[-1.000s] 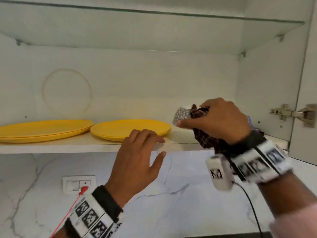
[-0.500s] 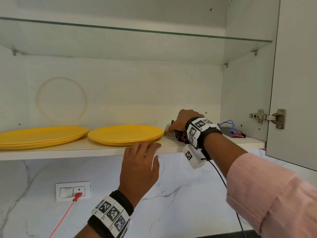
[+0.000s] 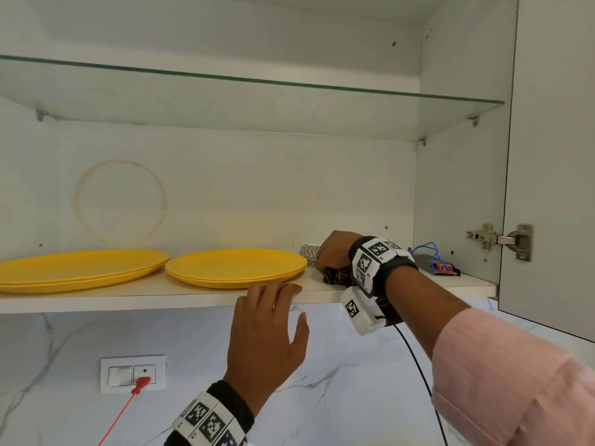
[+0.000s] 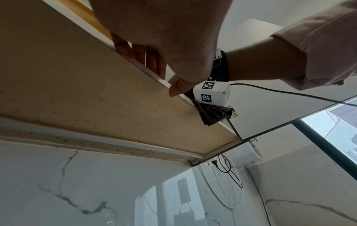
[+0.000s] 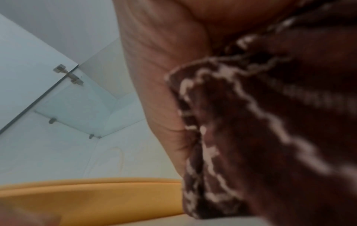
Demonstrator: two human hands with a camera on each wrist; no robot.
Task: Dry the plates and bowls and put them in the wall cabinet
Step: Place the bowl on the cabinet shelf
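On the cabinet shelf | my right hand clutches patterned bowl and brown cloth, beside yellow plates | my left hand fingers relaxed, resting on shelf edge

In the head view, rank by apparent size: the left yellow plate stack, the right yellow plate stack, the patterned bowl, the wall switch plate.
1. Left yellow plate stack, cropped at the frame edge.
2. Right yellow plate stack; the two may match, since the left is cut off.
3. Wall switch plate.
4. Patterned bowl, mostly hidden by the right hand, so unsure.
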